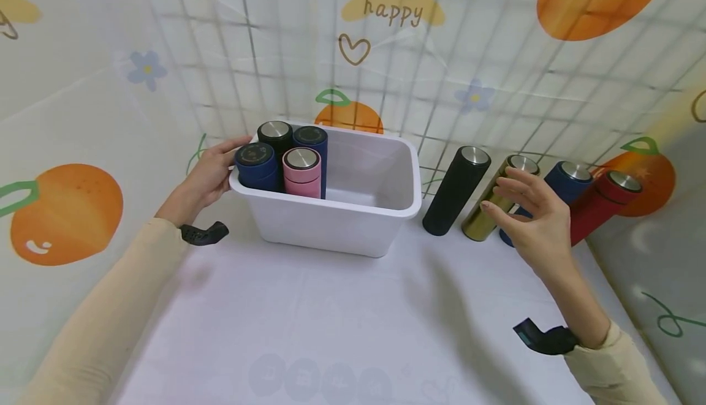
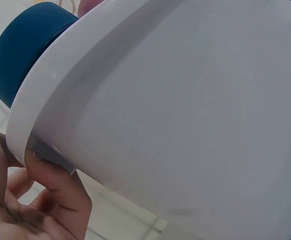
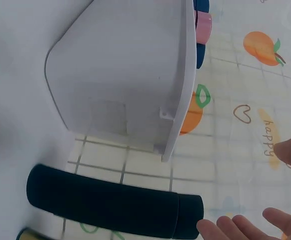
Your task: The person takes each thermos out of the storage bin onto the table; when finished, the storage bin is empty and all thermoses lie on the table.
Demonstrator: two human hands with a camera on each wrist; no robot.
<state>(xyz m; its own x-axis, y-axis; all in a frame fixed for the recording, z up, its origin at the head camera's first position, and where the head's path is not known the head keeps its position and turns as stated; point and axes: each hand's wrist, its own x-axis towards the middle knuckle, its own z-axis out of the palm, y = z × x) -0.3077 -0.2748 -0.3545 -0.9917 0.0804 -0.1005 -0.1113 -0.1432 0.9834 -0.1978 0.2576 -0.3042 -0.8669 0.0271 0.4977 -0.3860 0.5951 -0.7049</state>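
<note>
My left hand [image 1: 209, 169] grips the left end of a white plastic bin [image 1: 331, 227]; in the left wrist view its fingers [image 2: 60, 187] curl under the rim. Inside the bin's left part stand a black thermos flask [image 1: 275, 132], two blue flasks [image 1: 256, 169] and a pink flask [image 1: 302, 175]. My right hand [image 1: 532, 221] is raised with fingers spread and nothing in it. It overlaps a gold flask [image 1: 480, 216] and a blue flask [image 1: 567, 183] in the head view. A black flask [image 1: 455, 193] stands left of the gold one, a red flask [image 1: 598, 206] at far right.
A white cloth [image 1: 331, 319] covers the table. Behind the bin rises a backdrop [image 1: 408, 68] printed with grid lines, oranges and hearts. A grey surface [image 1: 662, 270] borders the right side, beyond the red flask.
</note>
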